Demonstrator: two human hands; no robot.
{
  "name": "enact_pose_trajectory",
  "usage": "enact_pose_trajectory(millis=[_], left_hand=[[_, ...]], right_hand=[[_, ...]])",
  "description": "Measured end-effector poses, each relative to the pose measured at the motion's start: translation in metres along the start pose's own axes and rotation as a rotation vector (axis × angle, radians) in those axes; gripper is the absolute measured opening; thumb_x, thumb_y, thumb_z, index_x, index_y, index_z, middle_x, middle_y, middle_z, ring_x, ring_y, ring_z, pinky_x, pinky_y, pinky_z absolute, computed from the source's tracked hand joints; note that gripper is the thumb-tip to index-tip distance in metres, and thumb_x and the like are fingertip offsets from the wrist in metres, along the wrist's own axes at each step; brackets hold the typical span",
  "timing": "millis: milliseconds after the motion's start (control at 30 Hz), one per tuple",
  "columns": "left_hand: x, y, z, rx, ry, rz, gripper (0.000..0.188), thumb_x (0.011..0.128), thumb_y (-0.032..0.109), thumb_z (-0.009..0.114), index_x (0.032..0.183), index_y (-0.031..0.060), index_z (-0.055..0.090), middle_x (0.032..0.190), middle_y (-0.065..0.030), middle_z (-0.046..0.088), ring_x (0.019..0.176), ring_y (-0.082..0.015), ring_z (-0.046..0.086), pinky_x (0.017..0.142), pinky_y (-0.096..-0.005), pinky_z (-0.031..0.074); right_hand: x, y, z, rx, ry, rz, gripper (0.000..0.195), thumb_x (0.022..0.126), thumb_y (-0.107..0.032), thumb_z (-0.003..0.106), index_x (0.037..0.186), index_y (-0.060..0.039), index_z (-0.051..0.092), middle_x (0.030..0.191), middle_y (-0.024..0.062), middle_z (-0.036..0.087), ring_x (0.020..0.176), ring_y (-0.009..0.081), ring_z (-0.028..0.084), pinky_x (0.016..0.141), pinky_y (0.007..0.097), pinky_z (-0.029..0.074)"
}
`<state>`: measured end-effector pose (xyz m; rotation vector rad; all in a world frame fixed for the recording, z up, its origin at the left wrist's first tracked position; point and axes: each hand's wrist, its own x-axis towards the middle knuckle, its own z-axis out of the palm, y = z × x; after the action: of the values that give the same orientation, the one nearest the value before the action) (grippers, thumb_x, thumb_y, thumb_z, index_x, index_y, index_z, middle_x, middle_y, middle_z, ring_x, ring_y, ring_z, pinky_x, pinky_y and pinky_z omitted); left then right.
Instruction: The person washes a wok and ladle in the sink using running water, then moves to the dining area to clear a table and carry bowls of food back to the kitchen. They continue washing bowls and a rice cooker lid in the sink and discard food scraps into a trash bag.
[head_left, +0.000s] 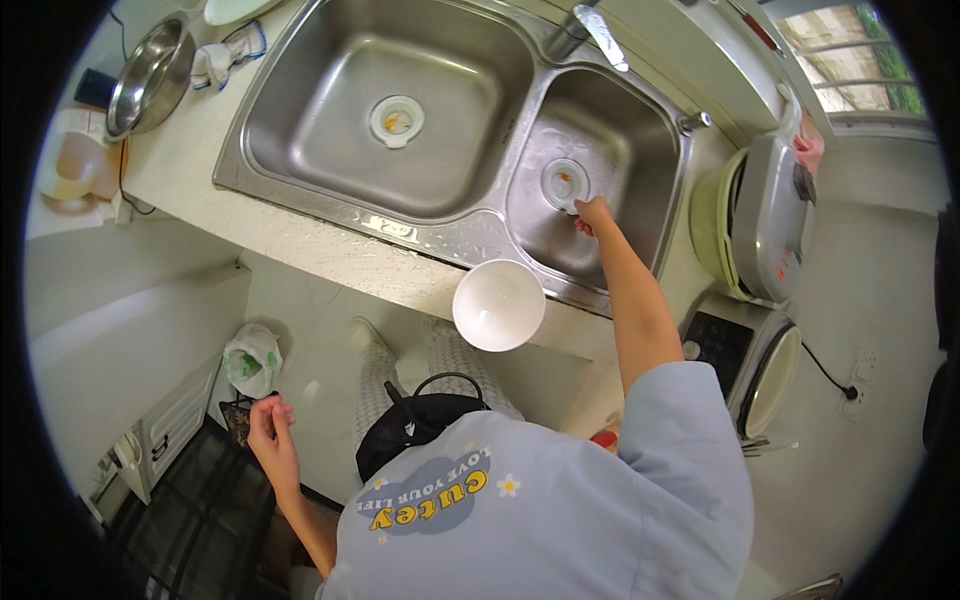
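Note:
My right hand (594, 217) reaches into the smaller steel sink basin (637, 180). Its fingertips pinch the edge of a pale drain strainer (564, 180), which holds a few orange scraps. My left hand (274, 431) hangs low at my left side, its fingers loosely bent around nothing. Close beyond it is a small waste bin lined with a white plastic bag (253, 361). A white bowl (499, 306) stands at the counter's front edge, before the divider between the basins. In the larger basin (322, 135), a second strainer (396, 120) also holds orange scraps.
A faucet (577, 34) rises behind the basins. Left on the counter (300, 240) are a steel bowl (150, 79), a cloth (225, 56) and a plastic jug (71, 161). At right stand a green tub (712, 225), a grey lidded container (769, 217) and a corded appliance (724, 337). Water drops wet the counter edge.

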<state>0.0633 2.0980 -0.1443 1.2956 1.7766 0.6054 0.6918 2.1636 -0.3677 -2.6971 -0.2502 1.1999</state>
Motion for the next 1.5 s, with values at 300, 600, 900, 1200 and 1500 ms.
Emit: enact_pose_trajectory(millis=[300, 600, 900, 1200, 1500], left_hand=[[-0.034, -0.061, -0.017, -0.099, 0.053, -0.083, 0.015, 0.098, 0.011, 0.051, 0.104, -0.0011, 0.058, 0.086, -0.0059, 0.062, 0.074, -0.0093, 0.058, 0.067, -0.0230, 0.049], [-0.049, -0.157, -0.047, -0.177, -0.055, -0.036, 0.013, 0.097, 0.011, 0.053, 0.100, 0.0010, 0.061, 0.080, -0.0045, 0.063, 0.076, -0.0116, 0.062, 0.066, -0.0263, 0.052], [-0.090, -0.374, -0.050, -0.061, -0.101, -0.133, 0.017, 0.085, 0.012, 0.060, 0.099, 0.0026, 0.060, 0.083, -0.0127, 0.067, 0.076, -0.0288, 0.065, 0.069, -0.0410, 0.051], [-0.171, -0.459, 0.048, -0.186, 0.428, -0.464, 0.033, 0.085, 0.013, 0.062, 0.116, 0.0019, 0.054, 0.112, -0.0166, 0.059, 0.104, -0.0353, 0.053, 0.095, -0.0447, 0.039], [-0.187, -0.461, 0.076, -0.381, 0.598, -0.773, 0.036, 0.086, 0.014, 0.063, 0.118, 0.0010, 0.052, 0.113, -0.0170, 0.056, 0.106, -0.0353, 0.051, 0.096, -0.0467, 0.036]], right_hand=[[-0.011, 0.021, -0.015, 0.576, -0.218, 0.052, 0.020, 0.089, -0.016, 0.057, 0.072, -0.0083, 0.052, 0.063, 0.0022, 0.052, 0.044, 0.0099, 0.043, 0.034, 0.0209, 0.027], [-0.247, -0.052, -0.029, 0.815, -0.204, -0.544, 0.020, 0.092, -0.020, 0.059, 0.074, -0.0117, 0.055, 0.058, -0.0065, 0.049, 0.039, 0.0026, 0.038, 0.033, 0.0175, 0.027], [-0.433, -0.118, 0.311, 0.336, -0.733, -0.806, 0.019, 0.098, -0.022, 0.054, 0.081, -0.0121, 0.053, 0.061, -0.0057, 0.048, 0.040, 0.0017, 0.035, 0.034, 0.0174, 0.026], [-0.431, -0.072, 0.827, -0.528, -0.349, -2.028, 0.019, 0.095, -0.017, 0.054, 0.083, -0.0058, 0.044, 0.063, 0.0133, 0.052, 0.051, 0.0315, 0.052, 0.047, 0.0414, 0.042], [-0.394, -0.056, 1.032, -1.386, 0.014, -2.941, 0.013, 0.086, -0.020, 0.058, 0.092, -0.0128, 0.049, 0.071, 0.0039, 0.061, 0.054, 0.0211, 0.064, 0.045, 0.0345, 0.051]])
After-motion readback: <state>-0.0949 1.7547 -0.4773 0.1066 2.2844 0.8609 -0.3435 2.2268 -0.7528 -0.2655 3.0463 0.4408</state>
